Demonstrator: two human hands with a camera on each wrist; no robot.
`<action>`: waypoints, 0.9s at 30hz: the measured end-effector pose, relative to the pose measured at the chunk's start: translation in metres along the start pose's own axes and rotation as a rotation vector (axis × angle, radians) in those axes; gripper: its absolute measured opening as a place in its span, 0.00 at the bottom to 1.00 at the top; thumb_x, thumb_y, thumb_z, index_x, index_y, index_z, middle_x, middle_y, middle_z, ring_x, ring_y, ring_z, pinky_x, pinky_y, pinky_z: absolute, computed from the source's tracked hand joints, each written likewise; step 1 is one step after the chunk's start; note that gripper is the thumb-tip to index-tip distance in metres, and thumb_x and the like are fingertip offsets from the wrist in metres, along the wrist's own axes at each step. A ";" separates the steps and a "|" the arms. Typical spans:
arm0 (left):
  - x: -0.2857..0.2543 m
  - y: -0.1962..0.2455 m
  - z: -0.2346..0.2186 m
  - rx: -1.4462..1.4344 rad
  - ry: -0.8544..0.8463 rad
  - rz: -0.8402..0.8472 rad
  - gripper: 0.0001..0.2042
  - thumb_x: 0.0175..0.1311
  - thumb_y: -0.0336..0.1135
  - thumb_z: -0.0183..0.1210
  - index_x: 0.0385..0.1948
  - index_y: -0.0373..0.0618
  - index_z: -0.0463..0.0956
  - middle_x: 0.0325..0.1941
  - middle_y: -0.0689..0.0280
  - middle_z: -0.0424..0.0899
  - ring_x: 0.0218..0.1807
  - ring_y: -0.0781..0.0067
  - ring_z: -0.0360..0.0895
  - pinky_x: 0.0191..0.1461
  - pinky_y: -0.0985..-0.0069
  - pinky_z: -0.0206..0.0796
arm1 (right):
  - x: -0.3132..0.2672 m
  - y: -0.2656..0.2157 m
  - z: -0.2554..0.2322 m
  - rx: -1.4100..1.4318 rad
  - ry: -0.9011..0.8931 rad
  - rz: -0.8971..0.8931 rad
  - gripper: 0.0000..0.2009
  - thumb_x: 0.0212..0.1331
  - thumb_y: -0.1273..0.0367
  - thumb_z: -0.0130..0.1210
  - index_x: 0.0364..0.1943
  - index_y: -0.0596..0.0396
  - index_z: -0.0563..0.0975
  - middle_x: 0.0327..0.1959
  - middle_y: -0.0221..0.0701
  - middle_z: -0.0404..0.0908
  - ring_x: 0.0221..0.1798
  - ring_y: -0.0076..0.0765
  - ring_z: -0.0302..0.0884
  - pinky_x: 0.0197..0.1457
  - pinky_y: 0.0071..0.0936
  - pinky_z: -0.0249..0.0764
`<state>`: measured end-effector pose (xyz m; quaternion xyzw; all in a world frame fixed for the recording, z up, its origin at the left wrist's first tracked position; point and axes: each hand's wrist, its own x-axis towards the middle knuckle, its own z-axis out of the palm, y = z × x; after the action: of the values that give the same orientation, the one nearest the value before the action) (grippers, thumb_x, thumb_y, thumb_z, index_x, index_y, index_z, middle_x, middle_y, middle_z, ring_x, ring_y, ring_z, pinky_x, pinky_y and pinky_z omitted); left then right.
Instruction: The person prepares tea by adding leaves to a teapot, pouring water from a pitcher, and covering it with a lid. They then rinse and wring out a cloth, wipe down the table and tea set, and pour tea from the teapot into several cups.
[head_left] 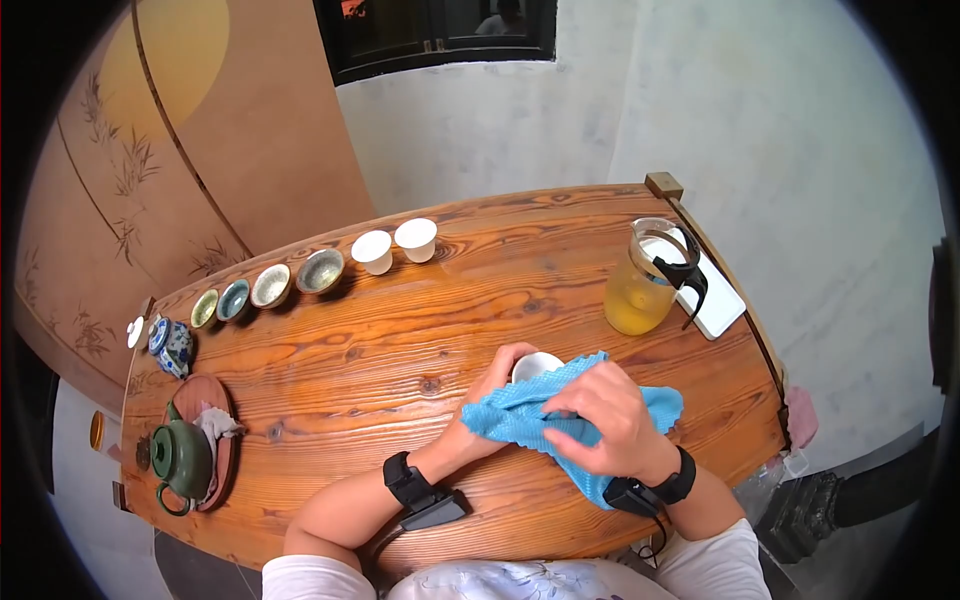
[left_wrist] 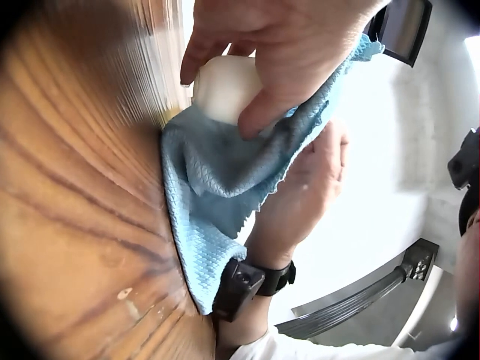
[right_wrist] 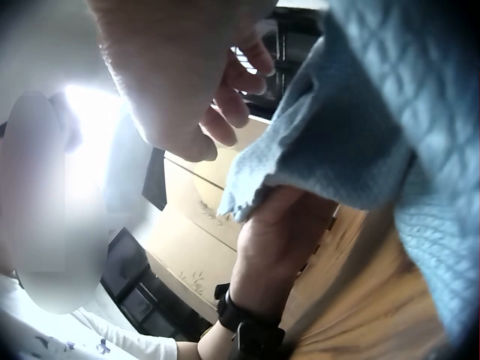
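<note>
Above the front of the table, my left hand [head_left: 488,385] grips a small white cup [head_left: 537,366]. In the left wrist view, its fingers and thumb lie around the white wall of that cup [left_wrist: 225,88]. A blue cloth [head_left: 515,415] drapes over the left hand and covers part of the cup. My right hand [head_left: 612,420] hovers over the cloth with thumb and forefinger apart. The right wrist view shows the fingers [right_wrist: 229,105] of this hand loosely bent, with a gap between them and the cloth's edge.
A glass pitcher of yellow liquid [head_left: 640,295] stands at the right beside a white tray [head_left: 715,305]. Several cups, including a grey bowl-shaped one [head_left: 320,270], line the back edge. On the left are a green teapot [head_left: 180,460] and a blue-and-white pot [head_left: 172,350].
</note>
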<state>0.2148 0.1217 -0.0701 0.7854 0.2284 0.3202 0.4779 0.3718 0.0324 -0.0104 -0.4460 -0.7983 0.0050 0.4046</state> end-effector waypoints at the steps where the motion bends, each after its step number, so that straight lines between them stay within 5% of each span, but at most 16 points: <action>1: 0.000 -0.002 0.000 0.001 0.003 -0.001 0.30 0.44 0.39 0.65 0.49 0.42 0.59 0.48 0.57 0.67 0.49 0.67 0.69 0.50 0.73 0.63 | 0.001 -0.004 0.000 -0.032 -0.095 0.015 0.09 0.41 0.72 0.60 0.29 0.55 0.75 0.27 0.30 0.76 0.34 0.35 0.73 0.31 0.30 0.67; 4: -0.001 -0.002 0.000 0.087 0.009 0.010 0.30 0.44 0.38 0.66 0.49 0.43 0.59 0.49 0.58 0.67 0.48 0.66 0.70 0.50 0.74 0.63 | -0.006 0.002 0.012 -0.007 -0.162 0.029 0.08 0.41 0.71 0.60 0.28 0.55 0.76 0.23 0.30 0.75 0.28 0.33 0.74 0.29 0.28 0.67; 6: -0.001 0.006 0.001 0.002 -0.038 -0.158 0.32 0.42 0.38 0.66 0.50 0.43 0.59 0.49 0.58 0.67 0.49 0.66 0.70 0.52 0.73 0.63 | -0.009 0.006 0.014 0.049 -0.134 0.027 0.08 0.41 0.72 0.60 0.29 0.55 0.76 0.21 0.30 0.75 0.26 0.33 0.74 0.28 0.27 0.68; 9: -0.005 -0.001 0.003 0.259 -0.039 0.087 0.34 0.41 0.38 0.67 0.52 0.44 0.59 0.48 0.57 0.69 0.51 0.65 0.69 0.52 0.71 0.63 | -0.010 0.010 0.010 0.151 0.019 0.265 0.08 0.44 0.73 0.58 0.30 0.57 0.75 0.20 0.33 0.76 0.22 0.31 0.75 0.27 0.24 0.70; 10: -0.004 0.007 0.004 0.359 0.070 0.197 0.31 0.40 0.31 0.65 0.50 0.40 0.61 0.46 0.54 0.70 0.48 0.53 0.70 0.49 0.69 0.65 | -0.009 0.015 0.009 0.273 0.152 0.404 0.07 0.45 0.73 0.58 0.30 0.58 0.76 0.22 0.34 0.77 0.22 0.31 0.75 0.27 0.23 0.71; 13: -0.004 0.015 0.007 0.255 0.047 0.090 0.30 0.40 0.31 0.65 0.50 0.40 0.62 0.46 0.54 0.70 0.48 0.51 0.69 0.50 0.69 0.63 | -0.009 0.025 0.011 0.550 0.289 0.587 0.06 0.47 0.73 0.57 0.30 0.59 0.76 0.25 0.35 0.78 0.25 0.34 0.77 0.30 0.24 0.73; 16: -0.005 0.004 0.007 -0.025 0.027 -0.060 0.30 0.40 0.30 0.65 0.50 0.41 0.62 0.46 0.54 0.70 0.49 0.52 0.69 0.50 0.69 0.63 | -0.009 0.021 0.020 0.102 -0.001 0.109 0.05 0.45 0.73 0.56 0.29 0.56 0.77 0.27 0.33 0.78 0.37 0.38 0.73 0.43 0.34 0.68; 17: -0.004 0.003 0.007 -0.021 0.024 -0.053 0.30 0.40 0.30 0.65 0.50 0.41 0.62 0.46 0.54 0.70 0.49 0.52 0.69 0.50 0.69 0.63 | -0.011 0.020 0.020 0.098 0.006 0.106 0.05 0.45 0.73 0.56 0.29 0.56 0.77 0.27 0.33 0.78 0.37 0.38 0.73 0.43 0.34 0.68; 20: -0.001 0.005 0.009 0.085 -0.053 0.069 0.29 0.39 0.28 0.63 0.49 0.40 0.62 0.45 0.54 0.69 0.49 0.53 0.68 0.50 0.68 0.62 | -0.017 0.026 0.019 -0.152 -0.377 0.025 0.03 0.45 0.72 0.53 0.25 0.54 0.76 0.19 0.31 0.73 0.38 0.37 0.68 0.46 0.39 0.57; 27: 0.008 -0.008 0.008 0.399 0.095 0.282 0.30 0.35 0.22 0.60 0.48 0.42 0.63 0.43 0.55 0.69 0.47 0.54 0.66 0.50 0.66 0.60 | -0.021 0.031 0.029 -0.094 -0.386 -0.051 0.12 0.50 0.66 0.52 0.36 0.57 0.70 0.29 0.40 0.72 0.41 0.44 0.68 0.58 0.48 0.49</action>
<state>0.2261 0.1255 -0.0779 0.8724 0.1975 0.3690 0.2525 0.3807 0.0461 -0.0545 -0.4349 -0.8715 0.0427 0.2227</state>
